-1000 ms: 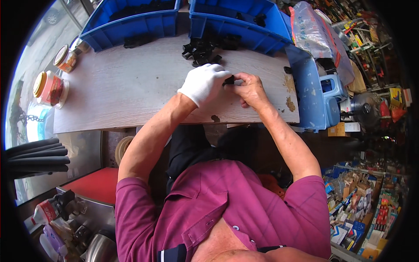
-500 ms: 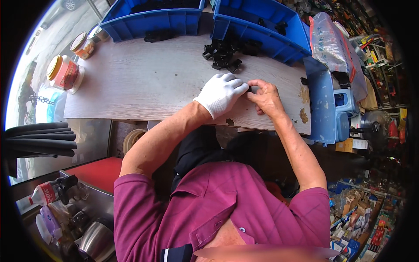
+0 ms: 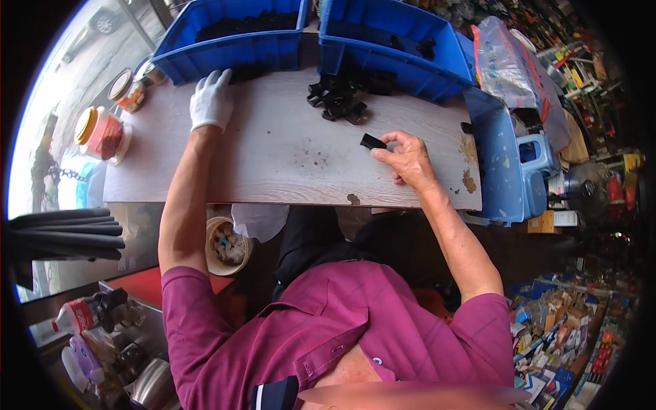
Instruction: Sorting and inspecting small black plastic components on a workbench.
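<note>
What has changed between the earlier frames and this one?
The gloved left hand has come away from the black piece and moved left and forward, to the left bin. The right hand now holds the piece alone. The black pile, right bin and jars stayed put.

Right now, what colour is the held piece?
The piece is black, best seen in the head view.
</note>
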The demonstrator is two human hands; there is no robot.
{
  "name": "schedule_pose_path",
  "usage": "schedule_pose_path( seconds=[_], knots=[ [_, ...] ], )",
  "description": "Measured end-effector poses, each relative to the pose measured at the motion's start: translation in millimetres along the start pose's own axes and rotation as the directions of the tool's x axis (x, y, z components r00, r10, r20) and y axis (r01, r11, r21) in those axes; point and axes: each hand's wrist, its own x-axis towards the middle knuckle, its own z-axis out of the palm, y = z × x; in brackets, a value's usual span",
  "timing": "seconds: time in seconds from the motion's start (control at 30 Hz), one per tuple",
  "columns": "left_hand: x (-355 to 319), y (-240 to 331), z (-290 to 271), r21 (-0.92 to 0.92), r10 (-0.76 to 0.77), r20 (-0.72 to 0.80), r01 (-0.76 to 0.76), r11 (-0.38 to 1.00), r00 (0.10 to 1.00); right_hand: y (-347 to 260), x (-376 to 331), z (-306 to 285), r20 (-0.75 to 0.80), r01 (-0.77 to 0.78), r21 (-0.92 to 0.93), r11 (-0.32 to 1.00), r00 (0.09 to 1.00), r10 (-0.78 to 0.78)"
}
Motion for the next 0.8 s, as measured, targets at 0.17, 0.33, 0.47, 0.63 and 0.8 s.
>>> schedule_pose_path(
  seconds=[0.17,0.33,0.47,0.63,0.8],
  knots=[
    [-7.4,14.3,-7.1,-0.056,0.013,-0.016,-0.013,0.998,1.000,1.9,0.0,-9.1,-0.018,-0.071,0.111,0.991,0.997,0.074],
    [-6.1,18.0,-9.8,-0.132,0.030,0.053,-0.023,0.991,0.998,13.6,5.8,-26.8,-0.058,-0.116,0.233,0.966,0.989,0.133],
    [-5.5,10.3,-7.1,-0.100,0.035,0.024,-0.033,0.994,0.999,28.2,20.9,-58.9,-0.241,-0.104,0.322,0.941,0.952,0.188],
    [-10.7,30.4,-14.0,-0.131,0.126,0.063,-0.117,0.984,0.990,44.0,37.0,-106.7,-0.572,-0.013,0.375,0.927,0.784,0.242],
    [-20.5,49.8,-27.8,-0.138,0.148,0.075,-0.137,0.981,0.986,20.2,38.5,-74.8,-0.255,-0.016,0.306,0.952,0.962,0.098]
  ],
)
